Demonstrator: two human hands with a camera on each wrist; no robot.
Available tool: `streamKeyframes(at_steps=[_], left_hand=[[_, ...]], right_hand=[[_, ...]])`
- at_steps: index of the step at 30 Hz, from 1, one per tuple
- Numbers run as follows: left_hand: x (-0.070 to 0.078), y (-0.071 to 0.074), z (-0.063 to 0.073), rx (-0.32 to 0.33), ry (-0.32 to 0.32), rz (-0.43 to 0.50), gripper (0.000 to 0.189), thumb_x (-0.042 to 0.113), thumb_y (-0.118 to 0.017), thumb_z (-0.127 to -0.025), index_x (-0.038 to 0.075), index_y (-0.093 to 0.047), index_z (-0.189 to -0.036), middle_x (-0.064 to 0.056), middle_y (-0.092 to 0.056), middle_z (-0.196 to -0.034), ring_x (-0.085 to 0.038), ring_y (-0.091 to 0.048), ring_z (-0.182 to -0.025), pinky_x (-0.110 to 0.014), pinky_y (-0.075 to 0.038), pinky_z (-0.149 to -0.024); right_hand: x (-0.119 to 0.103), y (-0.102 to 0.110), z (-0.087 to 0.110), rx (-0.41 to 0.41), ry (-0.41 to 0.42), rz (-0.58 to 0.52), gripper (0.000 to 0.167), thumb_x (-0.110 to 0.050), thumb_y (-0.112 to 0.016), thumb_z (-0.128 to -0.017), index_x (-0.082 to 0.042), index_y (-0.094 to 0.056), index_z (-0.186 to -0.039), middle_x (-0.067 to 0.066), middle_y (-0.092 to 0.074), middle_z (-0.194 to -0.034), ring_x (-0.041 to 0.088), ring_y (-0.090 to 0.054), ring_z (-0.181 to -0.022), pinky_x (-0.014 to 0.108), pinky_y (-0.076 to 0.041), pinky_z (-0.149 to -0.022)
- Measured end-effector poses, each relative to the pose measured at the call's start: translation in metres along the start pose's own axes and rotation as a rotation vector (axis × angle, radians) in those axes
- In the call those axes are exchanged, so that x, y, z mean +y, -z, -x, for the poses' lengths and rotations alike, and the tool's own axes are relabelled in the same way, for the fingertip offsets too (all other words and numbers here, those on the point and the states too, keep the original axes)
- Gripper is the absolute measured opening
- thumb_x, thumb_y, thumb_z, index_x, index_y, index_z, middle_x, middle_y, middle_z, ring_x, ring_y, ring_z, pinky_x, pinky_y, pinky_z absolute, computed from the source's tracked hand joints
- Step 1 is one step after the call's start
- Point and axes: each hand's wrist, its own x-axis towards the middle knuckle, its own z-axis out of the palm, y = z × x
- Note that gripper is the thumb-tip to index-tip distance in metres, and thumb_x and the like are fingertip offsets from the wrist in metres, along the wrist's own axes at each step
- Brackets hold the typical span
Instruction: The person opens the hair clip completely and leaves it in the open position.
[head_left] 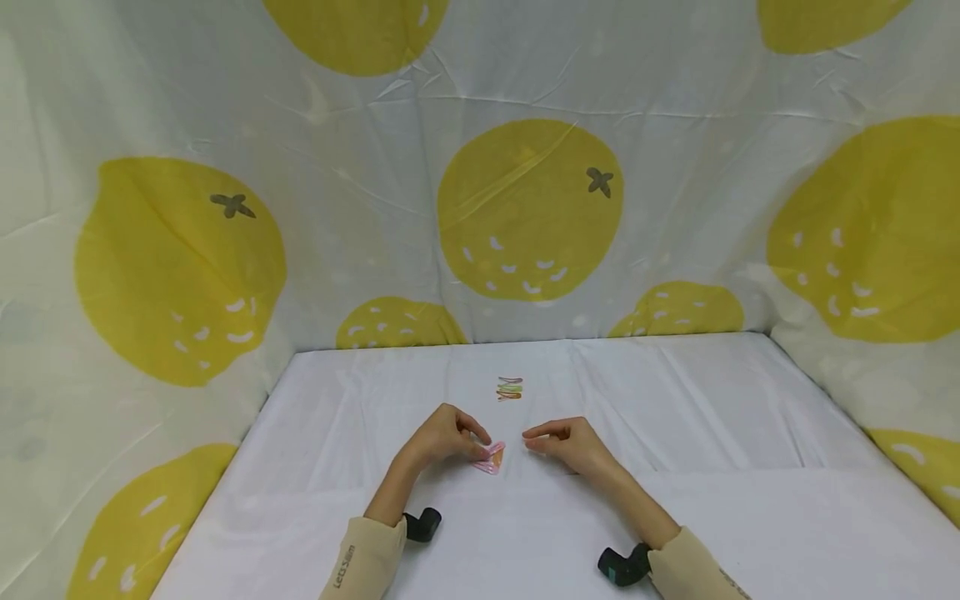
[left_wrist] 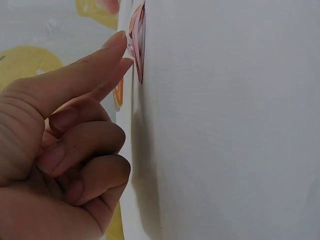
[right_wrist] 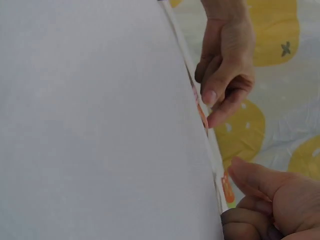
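Head: I log the left hand at a pink piece on the desk; left sleeve reads "Let's Slim". Left wrist: fingers at the piece; whether clamped, I cannot tell. Right wrist: right hand, fingers loosely bent, near an orange clip.

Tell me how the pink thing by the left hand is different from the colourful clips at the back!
Colour: the pink thing is mostly pink, while the clips show green and orange too.
Shape: the pink thing looks wide and flared; the clips look long and thin.
Place: the pink thing is right at the left hand, but the clips lie farther back, away from both hands.
Both show some orange.
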Motion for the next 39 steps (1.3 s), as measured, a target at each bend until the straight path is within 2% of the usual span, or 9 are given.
streamKeyframes(at_steps=[3, 7, 15, 20, 25, 31, 39], left_hand=[[-0.001, -0.002, -0.001, -0.016, -0.016, -0.023, 0.016, 0.006, -0.091, -0.074, 0.004, -0.083, -0.088, 0.006, -0.05, -0.057, -0.008, -0.042, -0.058, -0.022, -0.031, -0.053], [-0.001, -0.005, -0.002, -0.032, -0.042, -0.04, 0.015, 0.006, -0.091, -0.074, 0.005, -0.083, -0.086, 0.006, -0.049, -0.056, -0.007, -0.04, -0.056, -0.021, -0.03, -0.052], [0.0, -0.007, -0.002, -0.068, -0.074, -0.038, 0.01, 0.007, -0.09, -0.077, 0.006, -0.083, -0.084, 0.007, -0.053, -0.056, -0.005, -0.041, -0.056, -0.02, -0.032, -0.052], [0.0, -0.009, -0.002, -0.11, -0.101, -0.022, 0.009, 0.008, -0.089, -0.078, 0.005, -0.083, -0.085, 0.007, -0.056, -0.058, -0.004, -0.042, -0.056, -0.019, -0.033, -0.052], [-0.001, -0.01, -0.002, -0.116, -0.104, -0.022, 0.008, 0.008, -0.088, -0.079, 0.006, -0.083, -0.085, 0.007, -0.054, -0.057, -0.004, -0.041, -0.055, -0.019, -0.032, -0.051], [-0.003, -0.005, -0.001, -0.119, -0.077, -0.042, 0.01, 0.006, -0.089, -0.078, 0.006, -0.083, -0.086, 0.007, -0.047, -0.056, -0.004, -0.039, -0.055, -0.019, -0.03, -0.051], [-0.005, -0.005, -0.001, -0.119, -0.099, -0.008, 0.008, 0.002, -0.087, -0.078, 0.001, -0.081, -0.085, 0.007, -0.052, -0.055, -0.004, -0.04, -0.054, -0.019, -0.031, -0.051]], right_hand=[[-0.001, -0.005, 0.0, -0.019, 0.048, 0.024, 0.023, -0.021, -0.082, -0.089, -0.009, -0.082, -0.108, -0.006, -0.057, -0.065, 0.003, -0.037, -0.062, 0.019, -0.029, -0.056], [-0.003, -0.012, -0.001, -0.051, 0.089, 0.018, 0.025, -0.02, -0.081, -0.089, -0.006, -0.081, -0.11, -0.007, -0.051, -0.061, 0.002, -0.037, -0.059, 0.019, -0.029, -0.054], [-0.005, -0.018, -0.002, -0.062, 0.116, 0.029, 0.023, -0.015, -0.082, -0.088, -0.006, -0.081, -0.109, -0.009, -0.043, -0.057, 0.002, -0.034, -0.053, 0.017, -0.028, -0.05], [-0.005, -0.021, -0.001, -0.076, 0.164, 0.092, 0.019, -0.014, -0.083, -0.086, -0.008, -0.083, -0.104, -0.003, -0.052, -0.055, 0.0, -0.035, -0.051, 0.017, -0.028, -0.049], [-0.005, -0.022, 0.0, -0.072, 0.186, 0.117, 0.015, -0.012, -0.084, -0.086, -0.009, -0.084, -0.1, 0.006, -0.063, -0.059, -0.001, -0.034, -0.05, 0.017, -0.027, -0.048], [-0.006, -0.024, 0.0, -0.044, 0.175, 0.13, 0.009, -0.012, -0.085, -0.084, -0.011, -0.085, -0.092, -0.006, -0.054, -0.055, 0.001, -0.033, -0.051, 0.017, -0.026, -0.049], [-0.005, -0.024, 0.0, -0.045, 0.185, 0.135, 0.01, -0.013, -0.088, -0.081, -0.01, -0.084, -0.09, -0.006, -0.051, -0.054, 0.0, -0.033, -0.051, 0.017, -0.025, -0.049]])
